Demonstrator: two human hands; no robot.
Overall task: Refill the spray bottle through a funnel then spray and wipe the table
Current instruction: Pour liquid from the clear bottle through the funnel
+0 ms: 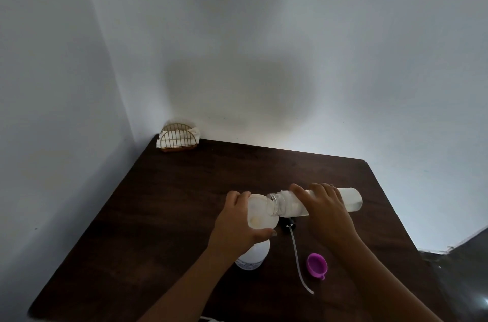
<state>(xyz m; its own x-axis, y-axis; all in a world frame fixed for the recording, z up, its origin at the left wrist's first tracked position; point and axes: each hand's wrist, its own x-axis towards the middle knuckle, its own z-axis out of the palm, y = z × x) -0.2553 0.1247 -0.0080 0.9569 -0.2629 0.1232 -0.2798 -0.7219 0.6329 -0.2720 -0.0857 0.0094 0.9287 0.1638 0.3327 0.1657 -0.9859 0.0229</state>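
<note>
Step in hand: the refill pour. Spraying and wiping not started.

- Spray bottle (254, 255) stands upright on the worktop (171, 203), near the front edge. Its head is off.
- Funnel (260, 212), white and translucent, sits on top of the spray bottle. Left hand (237, 221) grasps it: thumb on the near rim, fingers curled over the far rim.
- Clear bottle (348, 201) lies nearly level, above and right of the spray bottle, mouth just over the funnel rim. Right hand (324, 205) is wrapped over its middle, fingers clamped round the body.
- Some liquid seems pooled at the base end of the clear bottle. Can't tell whether anything is flowing.
- Spray head (289, 224), black, lies just right of the spray bottle, with its dip tube (298, 255) trailing toward the front edge.
- Purple cap (316, 265) lies further right of the spray bottle, just beyond the tube.
- Napkin holder (178, 137) with white napkins is far behind the spray bottle, at the back left corner.

My read on the next move: lift the base of the clear bottle a little so the rest runs out, keeping the mouth inside the funnel. The left grip matters, since the funnel looks top-heavy on that neck. The fill level is hidden behind the left hand, so overfilling is the risk. Then funnel off, feed the dip tube in and screw the head on. A napkin could do for the wipe.
</note>
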